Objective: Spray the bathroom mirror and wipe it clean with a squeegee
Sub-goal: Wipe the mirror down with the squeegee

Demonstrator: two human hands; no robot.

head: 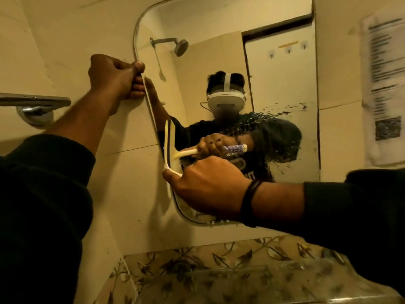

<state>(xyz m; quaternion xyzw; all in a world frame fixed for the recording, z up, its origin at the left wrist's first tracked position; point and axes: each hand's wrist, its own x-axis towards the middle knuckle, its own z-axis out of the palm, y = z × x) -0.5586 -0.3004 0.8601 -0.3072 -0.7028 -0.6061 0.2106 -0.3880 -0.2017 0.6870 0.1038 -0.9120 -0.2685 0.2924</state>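
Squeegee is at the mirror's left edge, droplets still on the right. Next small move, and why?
Probably draw the squeegee rightward across the mirror toward the droplets. The right hand grips its handle with the blade at the left edge, the left hand grips that edge higher up, and spray still beads the glass on the right.

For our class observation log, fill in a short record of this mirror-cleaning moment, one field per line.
left hand: left hand grips the mirror's left edge
right hand: right hand holds the squeegee
squeegee position: blade near the left edge, lower part of the mirror
glass state: droplets remain on the lower right area
nearby: towel bar on left wall, paper notice on right wall
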